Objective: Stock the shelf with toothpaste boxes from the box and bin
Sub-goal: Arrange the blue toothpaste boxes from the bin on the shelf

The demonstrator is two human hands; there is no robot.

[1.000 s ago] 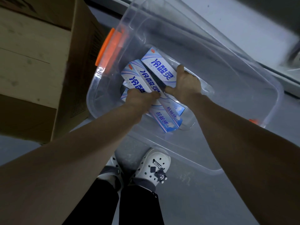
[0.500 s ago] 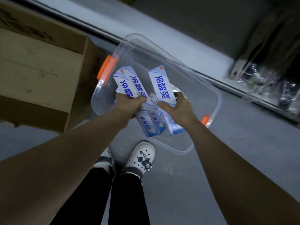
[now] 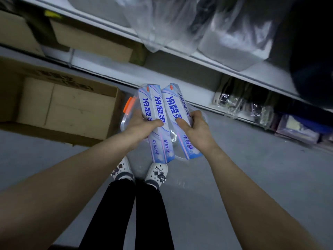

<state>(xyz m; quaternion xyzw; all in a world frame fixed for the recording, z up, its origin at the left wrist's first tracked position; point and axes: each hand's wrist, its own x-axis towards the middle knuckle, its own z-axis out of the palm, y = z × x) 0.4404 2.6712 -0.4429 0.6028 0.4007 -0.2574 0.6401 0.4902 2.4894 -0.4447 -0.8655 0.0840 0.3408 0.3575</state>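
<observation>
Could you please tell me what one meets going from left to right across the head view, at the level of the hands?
open cardboard box → orange latch on the clear bin → left hand → right hand → clear-wrapped packs. The toothpaste boxes span both hands, so they are left out.

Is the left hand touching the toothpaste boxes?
Touching. Head view: the left hand grips the boxes, thumb pressed across their printed faces.

Glossy printed-card toothpaste boxes (image 3: 158,121), clear plastic bin (image 3: 124,121), matt brown cardboard box (image 3: 72,112), smooth grey floor (image 3: 252,177)
</observation>
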